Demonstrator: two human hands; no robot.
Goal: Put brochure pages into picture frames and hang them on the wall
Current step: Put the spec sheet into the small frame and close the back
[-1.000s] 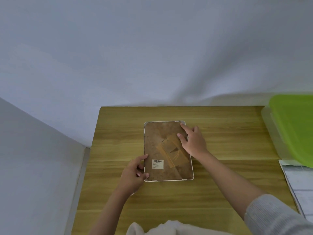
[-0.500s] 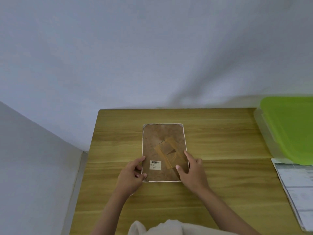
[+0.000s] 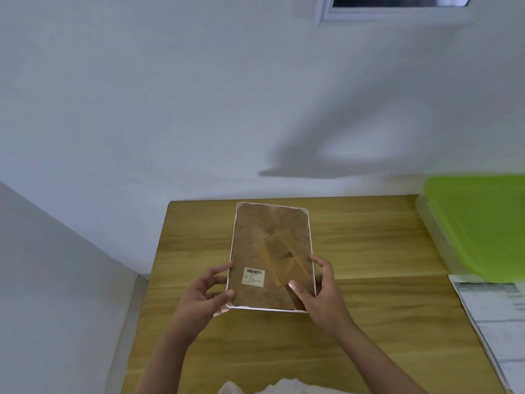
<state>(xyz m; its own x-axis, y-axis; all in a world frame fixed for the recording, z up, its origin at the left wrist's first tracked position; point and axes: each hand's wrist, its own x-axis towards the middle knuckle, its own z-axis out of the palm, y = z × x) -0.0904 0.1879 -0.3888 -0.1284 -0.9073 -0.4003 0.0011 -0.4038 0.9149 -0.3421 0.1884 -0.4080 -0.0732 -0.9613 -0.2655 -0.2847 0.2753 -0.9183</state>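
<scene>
At the near edge of the view a pale cloth [image 3: 272,387], or perhaps clothing, shows between the two bare forearms. Just beyond it, the left hand [image 3: 205,296] and right hand [image 3: 322,291] hold the picture frame [image 3: 271,245] by its near end, one on each long side. The left hand's thumb lies on the brown backing near the frame's near left corner, with its fingers curled round the left edge. The right hand's thumb presses on the backing near the near right corner, and its fingers wrap the right edge from beneath. The frame is turned back side up, showing a brown board within a thin white rim. A white barcode label [image 3: 253,277] sits on the backing between the two thumbs, and a tan fold-out stand [image 3: 279,258] lies flat across the board's middle. The frame appears lifted above the wooden counter [image 3: 369,251], its far end tilted away toward the wall, though whether any part touches the counter I cannot tell.

To the right, at the counter's near right edge, printed brochure pages [image 3: 495,317] lie flat, well apart from the hands. Farther back on the right stands a clear plastic box [image 3: 434,231] shut under a green lid [image 3: 483,223]; its contents cannot be made out. Behind the counter rises a white wall [image 3: 170,95], with the lower edge of a window frame [image 3: 397,12] at the top.
</scene>
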